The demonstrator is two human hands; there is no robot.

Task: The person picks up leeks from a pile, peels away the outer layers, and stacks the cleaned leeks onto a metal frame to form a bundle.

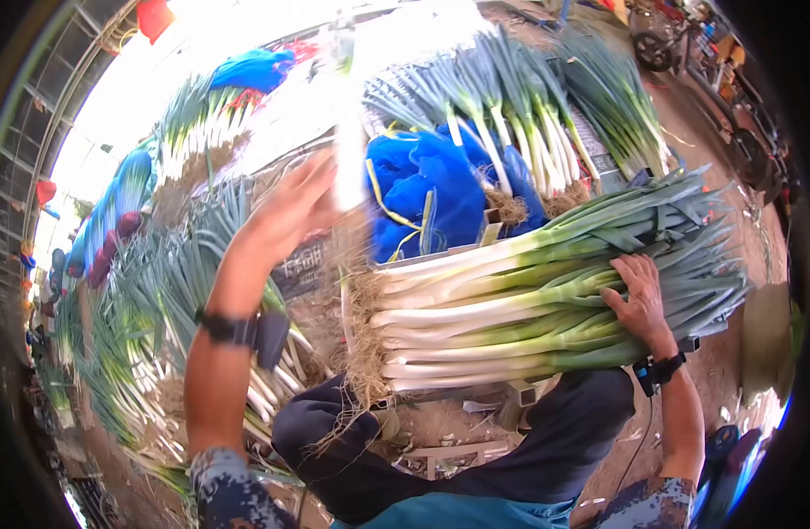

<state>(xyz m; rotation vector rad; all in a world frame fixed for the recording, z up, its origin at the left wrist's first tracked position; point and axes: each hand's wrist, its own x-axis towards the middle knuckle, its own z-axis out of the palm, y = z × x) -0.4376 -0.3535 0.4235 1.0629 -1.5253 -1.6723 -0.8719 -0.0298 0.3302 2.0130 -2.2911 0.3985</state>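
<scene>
My left hand is raised and blurred by motion. Its fingers reach behind a pale, smeared upright leek, whose roots seem to hang downward; the fingertips are hidden. My right hand lies with spread fingers on the green leaves of a row of leeks. That row rests crosswise above my knees on a low metal frame, white shanks and brown roots to the left, leaves to the right.
A blue mesh bag lies behind the row. More leeks stand at the back, and loose leeks cover the ground at left. A wheeled vehicle is at the far right. Blue netting lies on leeks further back.
</scene>
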